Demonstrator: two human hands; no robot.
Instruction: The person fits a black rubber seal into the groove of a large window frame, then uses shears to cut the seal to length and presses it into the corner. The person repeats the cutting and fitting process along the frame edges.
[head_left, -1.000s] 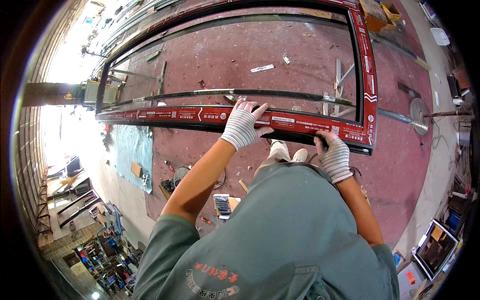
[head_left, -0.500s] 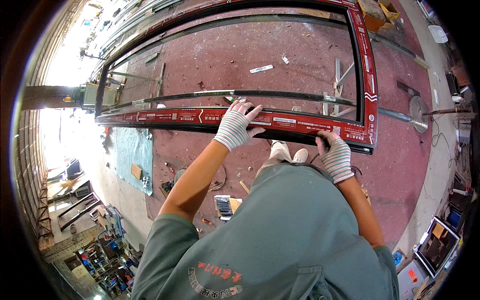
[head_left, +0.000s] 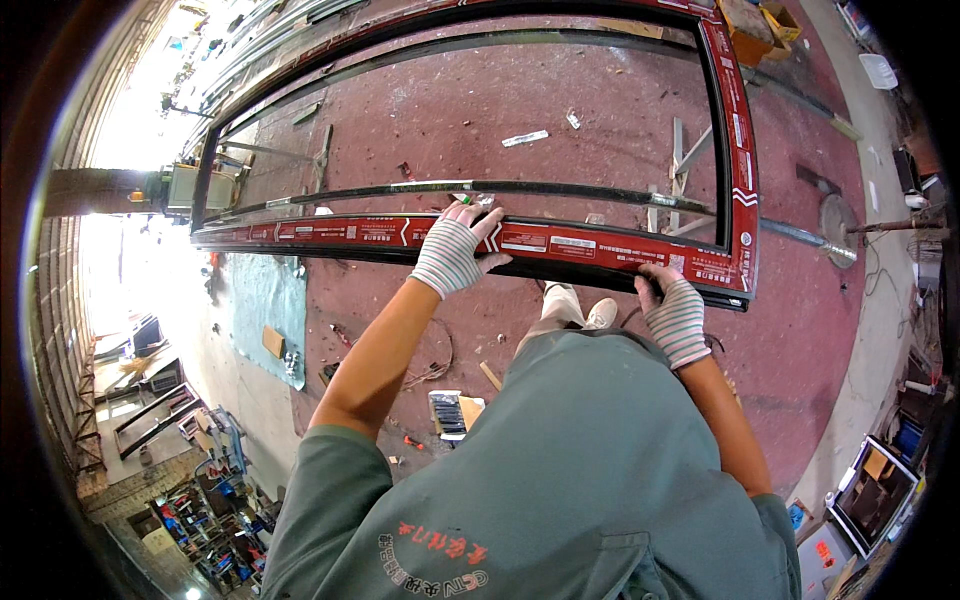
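A large rectangular window frame, dark with red printed film on its faces, lies in front of me above the floor. My left hand, in a striped knit glove with bare fingertips, is closed over the near rail; its fingers reach across the top and the thumb rests toward the near edge. Farther right, close to the near right corner, my right hand in a matching glove grips the rail's near edge. The undersides of both grips are hidden by the rail.
Below the frame, a dark bar and metal stand legs show. A round metal base stands right. Left lies a light blue sheet. Near my feet are a box of dark pieces and a looped cable.
My left hand has slid a little to the left along the near rail. My right hand keeps its place at the corner, and the frame has barely shifted.
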